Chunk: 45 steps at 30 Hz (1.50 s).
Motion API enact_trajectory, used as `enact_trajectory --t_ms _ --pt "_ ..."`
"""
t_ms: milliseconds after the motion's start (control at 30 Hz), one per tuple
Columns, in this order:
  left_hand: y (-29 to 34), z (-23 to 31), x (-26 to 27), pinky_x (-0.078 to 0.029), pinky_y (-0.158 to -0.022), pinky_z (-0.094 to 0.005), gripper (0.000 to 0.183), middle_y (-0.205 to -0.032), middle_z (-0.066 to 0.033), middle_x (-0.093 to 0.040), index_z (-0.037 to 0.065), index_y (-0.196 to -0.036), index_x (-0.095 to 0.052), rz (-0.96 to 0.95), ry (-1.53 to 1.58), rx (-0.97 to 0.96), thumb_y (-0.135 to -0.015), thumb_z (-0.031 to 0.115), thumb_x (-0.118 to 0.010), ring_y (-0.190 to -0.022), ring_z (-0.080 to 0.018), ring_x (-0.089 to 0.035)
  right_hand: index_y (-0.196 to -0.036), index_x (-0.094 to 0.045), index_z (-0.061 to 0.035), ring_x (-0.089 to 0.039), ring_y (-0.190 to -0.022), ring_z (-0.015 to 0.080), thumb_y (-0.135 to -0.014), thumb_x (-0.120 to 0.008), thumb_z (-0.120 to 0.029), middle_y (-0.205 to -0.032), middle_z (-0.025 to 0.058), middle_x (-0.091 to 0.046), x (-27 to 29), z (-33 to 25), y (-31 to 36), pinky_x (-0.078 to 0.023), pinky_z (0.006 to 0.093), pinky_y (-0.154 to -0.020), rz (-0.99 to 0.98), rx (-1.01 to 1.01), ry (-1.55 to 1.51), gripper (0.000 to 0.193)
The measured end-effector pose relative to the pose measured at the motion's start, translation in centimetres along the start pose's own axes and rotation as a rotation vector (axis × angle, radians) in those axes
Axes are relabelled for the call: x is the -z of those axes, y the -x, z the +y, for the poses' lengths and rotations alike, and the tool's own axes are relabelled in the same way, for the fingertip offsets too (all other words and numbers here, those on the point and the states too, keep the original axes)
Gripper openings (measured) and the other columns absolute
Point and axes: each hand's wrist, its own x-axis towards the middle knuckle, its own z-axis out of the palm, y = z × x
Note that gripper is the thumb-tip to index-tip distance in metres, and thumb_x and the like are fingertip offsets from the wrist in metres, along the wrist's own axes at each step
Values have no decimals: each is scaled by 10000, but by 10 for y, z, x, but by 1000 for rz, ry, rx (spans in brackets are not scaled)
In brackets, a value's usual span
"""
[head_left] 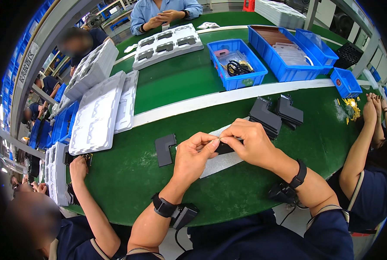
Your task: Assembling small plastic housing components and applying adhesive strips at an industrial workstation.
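Observation:
My left hand [192, 155] and my right hand [250, 141] meet over the green table, thumbs and fingertips pinched close together. Whatever lies between the fingertips is too small to make out. Beneath them is a white sheet [220, 167], with a dark flat part [225, 149] on it that my hands mostly cover. To the left of my left hand, a black L-shaped plate [163, 152] lies flat. Just beyond my right hand stand two stacks of similar black L-shaped plates, a larger stack [265, 120] and a smaller stack [290, 113]. Both wrists wear black bands with small devices.
White moulded trays [99, 113] lean at the left; another tray [168, 46] with dark parts lies farther back. Blue bins [243, 82] line the far right side, beyond a white strip [193, 104]. Yellow bits [351, 110] lie at the right. Co-workers sit on both sides and opposite.

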Motion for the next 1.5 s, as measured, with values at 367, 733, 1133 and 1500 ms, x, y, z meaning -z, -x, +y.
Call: enact_trajectory --t_ms 367,733,1133,1500 --pt "0 -1 -4 -567 -672 -250 143 -890 -45 -660 3 -957 -650 112 121 -16 -876 122 -648 -789 -80 -618 -813 -667 6 -586 -672 254 -723 -686 -64 -721 116 -640 -18 0 9 -452 371 -602 54 -12 139 115" --pt "0 -2 -4 -540 -641 -230 128 -850 -35 -651 -14 -914 -663 131 31 -79 -864 103 -659 -730 -65 -595 -927 -641 54 -590 -737 286 -754 -611 -8 -777 148 -639 -20 -4 13 -445 385 -644 19 -4 53 186" --pt "-4 -9 -5 -471 -709 -212 177 -918 -46 -624 -8 -1042 -547 50 89 -73 -887 55 -604 -803 -62 -559 -845 -636 20 -600 -754 313 -745 -671 -64 -785 158 -630 -4 -9 4 -466 382 -662 -91 -493 -151 136" --pt "-3 -5 3 -468 -763 -221 225 -950 -54 -645 -1 -1091 -535 -12 23 -63 -882 40 -611 -848 -69 -579 -789 -651 16 -577 -742 268 -750 -666 -46 -762 118 -640 -7 -5 6 -446 366 -632 -99 -381 -186 75"
